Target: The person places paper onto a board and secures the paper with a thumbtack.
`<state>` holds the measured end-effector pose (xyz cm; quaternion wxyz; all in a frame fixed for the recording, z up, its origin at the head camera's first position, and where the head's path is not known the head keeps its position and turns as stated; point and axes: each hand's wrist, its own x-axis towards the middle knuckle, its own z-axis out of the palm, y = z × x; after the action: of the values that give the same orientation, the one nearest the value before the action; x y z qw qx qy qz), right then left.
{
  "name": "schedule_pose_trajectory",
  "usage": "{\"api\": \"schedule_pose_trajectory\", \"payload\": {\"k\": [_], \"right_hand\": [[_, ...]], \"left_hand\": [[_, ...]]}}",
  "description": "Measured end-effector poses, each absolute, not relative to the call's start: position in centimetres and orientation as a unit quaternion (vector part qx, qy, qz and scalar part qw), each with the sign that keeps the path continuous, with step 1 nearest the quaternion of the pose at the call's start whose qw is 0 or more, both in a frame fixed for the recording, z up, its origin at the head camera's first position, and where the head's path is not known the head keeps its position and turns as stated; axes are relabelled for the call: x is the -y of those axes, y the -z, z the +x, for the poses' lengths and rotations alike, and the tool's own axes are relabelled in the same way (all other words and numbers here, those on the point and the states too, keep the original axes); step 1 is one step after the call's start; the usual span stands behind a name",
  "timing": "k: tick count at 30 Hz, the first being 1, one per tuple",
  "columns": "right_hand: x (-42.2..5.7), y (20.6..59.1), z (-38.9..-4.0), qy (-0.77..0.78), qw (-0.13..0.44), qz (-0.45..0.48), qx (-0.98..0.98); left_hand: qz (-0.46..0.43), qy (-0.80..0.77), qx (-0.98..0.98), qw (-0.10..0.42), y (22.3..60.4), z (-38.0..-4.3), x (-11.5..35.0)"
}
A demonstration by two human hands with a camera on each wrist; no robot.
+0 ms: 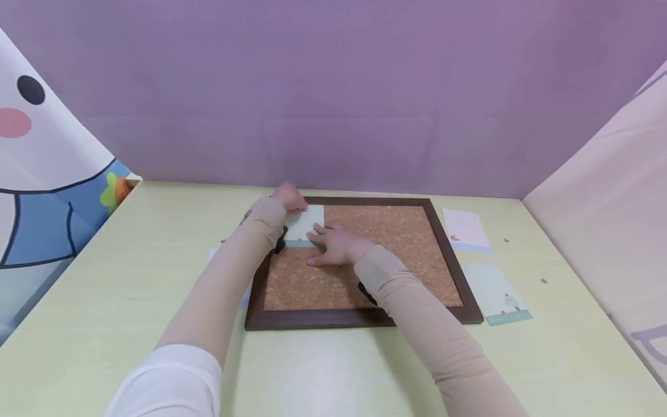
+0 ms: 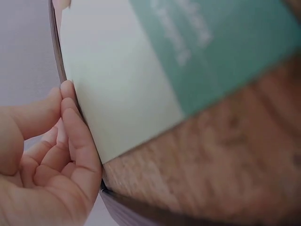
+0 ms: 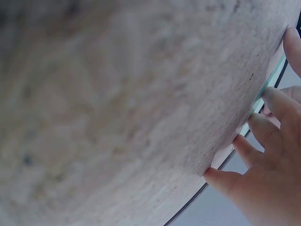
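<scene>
A pale paper card with a green band lies in the upper left of a cork board with a dark brown frame. My left hand is at the card's top edge, beside the frame. In the left wrist view its thumb and forefinger tips meet right at that edge, the other fingers curled; I cannot tell whether something is between them. Spread wide, my right hand rests over the card's lower right part and the cork. Several of its fingertips touch down along the card.
Right of the board lie a white card with a blue band and a paler one with a green band. Another card shows beside the left frame, partly hidden by my arm. Small grey bits dot the table. A purple curtain hangs behind.
</scene>
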<state>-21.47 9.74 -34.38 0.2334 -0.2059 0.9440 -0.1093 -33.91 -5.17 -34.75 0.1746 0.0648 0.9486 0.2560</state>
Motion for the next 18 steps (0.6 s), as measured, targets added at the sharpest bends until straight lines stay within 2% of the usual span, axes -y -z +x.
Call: {"api": "schedule_pose_trajectory", "payload": {"k": [4,10,18], "right_hand": [[-9.7,34.4,-21.5,0.11,0.229,-0.207,-0.945],[-9.7,34.4,-21.5,0.103,0.227,-0.207,-0.946],[-9.7,34.5,-21.5,0.1,0.234,-0.203,-0.946]], "left_hand": [[0.074,-0.241,-0.951,0.18,35.2,-34.6,5.2],[0.041,-0.237,-0.951,0.197,36.0,-35.8,5.1],[0.014,-0.268,-0.945,0.185,36.1,-35.6,4.8]]}}
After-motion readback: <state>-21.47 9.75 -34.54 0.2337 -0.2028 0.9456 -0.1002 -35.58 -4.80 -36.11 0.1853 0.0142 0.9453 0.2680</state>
